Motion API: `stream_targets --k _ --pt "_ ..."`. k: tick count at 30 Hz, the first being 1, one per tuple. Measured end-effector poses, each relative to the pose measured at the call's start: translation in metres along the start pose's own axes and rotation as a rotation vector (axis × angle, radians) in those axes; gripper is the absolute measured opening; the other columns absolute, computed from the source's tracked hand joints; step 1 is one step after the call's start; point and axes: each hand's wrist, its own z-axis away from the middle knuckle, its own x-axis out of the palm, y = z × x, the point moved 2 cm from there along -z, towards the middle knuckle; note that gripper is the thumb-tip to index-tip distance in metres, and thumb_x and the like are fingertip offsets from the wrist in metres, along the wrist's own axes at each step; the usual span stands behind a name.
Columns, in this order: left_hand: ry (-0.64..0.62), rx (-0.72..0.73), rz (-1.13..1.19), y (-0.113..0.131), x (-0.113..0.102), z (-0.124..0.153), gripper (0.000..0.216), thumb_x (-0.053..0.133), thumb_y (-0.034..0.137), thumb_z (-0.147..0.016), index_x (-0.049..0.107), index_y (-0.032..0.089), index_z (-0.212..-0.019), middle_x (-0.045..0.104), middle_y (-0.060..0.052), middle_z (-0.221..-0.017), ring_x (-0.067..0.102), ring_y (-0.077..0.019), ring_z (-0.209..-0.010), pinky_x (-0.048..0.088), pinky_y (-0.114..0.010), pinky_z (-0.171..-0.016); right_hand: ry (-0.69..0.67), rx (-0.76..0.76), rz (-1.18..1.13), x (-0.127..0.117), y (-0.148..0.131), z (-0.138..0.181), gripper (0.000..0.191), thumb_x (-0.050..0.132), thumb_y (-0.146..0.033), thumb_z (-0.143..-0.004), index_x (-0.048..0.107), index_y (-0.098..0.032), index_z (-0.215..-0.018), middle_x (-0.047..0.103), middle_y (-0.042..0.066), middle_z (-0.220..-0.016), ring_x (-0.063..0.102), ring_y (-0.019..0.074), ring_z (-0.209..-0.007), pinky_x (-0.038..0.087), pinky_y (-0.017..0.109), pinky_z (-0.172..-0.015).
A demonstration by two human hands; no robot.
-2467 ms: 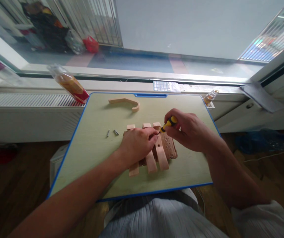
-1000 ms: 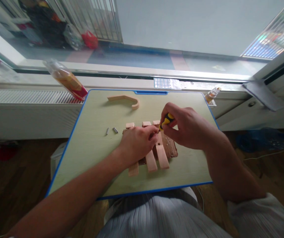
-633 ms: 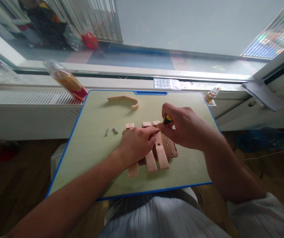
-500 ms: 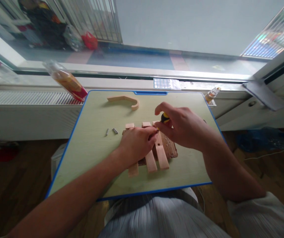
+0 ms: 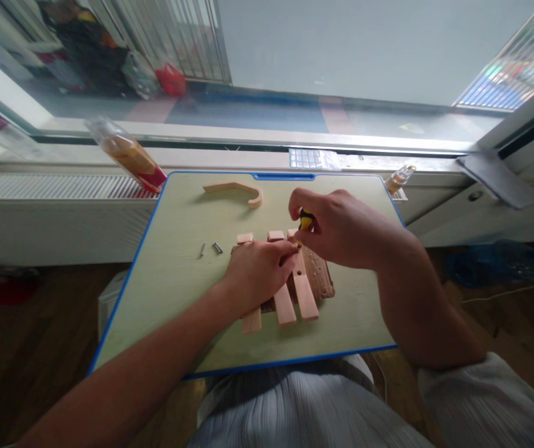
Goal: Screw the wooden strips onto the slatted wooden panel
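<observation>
My right hand is closed around the yellow-and-black handle of a screwdriver, which points down at the rightmost wooden strip. Pressed together beside the screwdriver's lower end are the fingertips of my left hand; whatever they pinch is hidden. That hand also rests over the left wooden strip and the middle wooden strip. All three pale strips lie across a rough brown board. A dark hole shows in the rightmost strip, just below my fingers.
A hooked wooden piece lies at the back of the blue-edged table. Small metal screws lie left of the board. Beyond the table stand a large bottle at left and a smaller bottle at right, by the window.
My right hand has shifted slightly left and its wrist has turned, tipping the screwdriver handle a little. My left hand and the wooden pieces stay in place.
</observation>
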Motion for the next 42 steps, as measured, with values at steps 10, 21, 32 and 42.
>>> stream_targets --k 10,21,32,42 --pt "0.043 -0.010 -0.026 -0.001 0.003 0.000 0.031 0.059 0.043 -0.103 0.089 0.034 -0.107 0.087 -0.005 -0.089 0.082 -0.0301 -0.084 0.056 -0.038 -0.078 -0.037 0.034 0.109 0.002 -0.006 0.002 0.012 0.062 -0.034 -0.098 0.063 -0.022 -0.098 0.054 0.000 -0.067 0.037 0.0164 -0.061 0.019 0.036 -0.063" --pt "0.025 -0.020 -0.024 0.000 0.003 0.000 0.033 0.056 0.044 -0.106 0.088 0.034 -0.106 0.086 -0.005 -0.085 0.081 -0.0278 -0.083 0.054 -0.036 -0.078 -0.145 -0.047 -0.005 0.002 -0.008 0.010 0.017 0.057 -0.011 -0.092 0.061 -0.017 -0.107 0.073 0.010 -0.097 0.058 0.0200 -0.081 0.032 0.035 -0.069" --pt "0.017 -0.056 -0.031 -0.002 0.004 0.000 0.031 0.060 0.043 -0.102 0.088 0.031 -0.098 0.085 -0.006 -0.083 0.080 -0.0284 -0.083 0.055 -0.037 -0.078 -0.095 0.020 0.142 0.001 -0.013 0.006 0.013 0.060 -0.028 -0.097 0.071 -0.021 -0.097 0.070 0.006 -0.081 0.051 0.0183 -0.070 0.022 0.037 -0.067" --pt "0.044 -0.026 -0.017 -0.001 0.004 0.001 0.031 0.058 0.044 -0.104 0.088 0.035 -0.104 0.086 -0.003 -0.085 0.080 -0.0276 -0.081 0.051 -0.036 -0.072 -0.131 -0.027 0.001 0.000 -0.006 0.009 0.012 0.056 -0.015 -0.093 0.062 -0.019 -0.103 0.073 0.008 -0.096 0.056 0.0201 -0.081 0.030 0.036 -0.070"
